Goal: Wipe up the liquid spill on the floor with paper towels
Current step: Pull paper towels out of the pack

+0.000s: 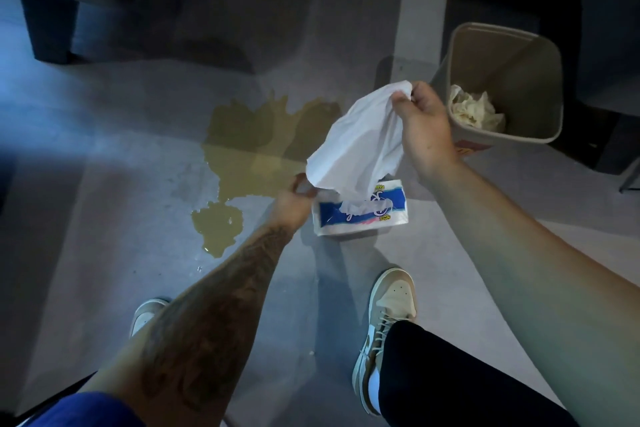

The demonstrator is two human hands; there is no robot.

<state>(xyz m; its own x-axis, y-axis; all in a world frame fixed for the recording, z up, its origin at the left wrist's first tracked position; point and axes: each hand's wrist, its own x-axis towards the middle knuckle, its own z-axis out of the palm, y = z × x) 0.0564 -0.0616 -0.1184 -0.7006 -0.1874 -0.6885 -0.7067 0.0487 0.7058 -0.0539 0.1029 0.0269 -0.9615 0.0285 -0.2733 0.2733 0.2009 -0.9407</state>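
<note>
Pinching up top: the right hand (pixel 420 114) has thumb and fingers closed on the upper edge of a white paper towel (pixel 360 142), held above the pack.
Left hand: the left hand (pixel 296 192) pinches the sheet's lower left corner with curled fingers, just beside the pack's left end.
Towel's lie: it is stretched between the two hands, with its long axis slanting from lower left to upper right. The bottom narrows into the pack's slot, so it looks not quite free.
Pack: the paper towel pack (pixel 360 210), blue and white, lies flat on the floor (pixel 104 218) with its long side running left to right, just right of the spill.
Spill: the yellowish spill (pixel 249 146) lies left of the pack. It is broad at the far end and narrows to a smaller lobe nearer the feet, so its long axis runs away from the person. It looks largely unwiped.
Step in hand: drawing a fresh sheet, by my judgement.
Doing it well: pull steadily up and away so the sheet clears the slot without tearing or dragging the light pack. Keep it spread, lay it flat over the broad part, then work from the edges inward.
Bin: the bin (pixel 540 55) stands right of the hands, with crumpled used towels (pixel 474 111) at its bottom.
Feet: the left shoe (pixel 147 315) and right shoe (pixel 384 322) stand apart from the puddle.
</note>
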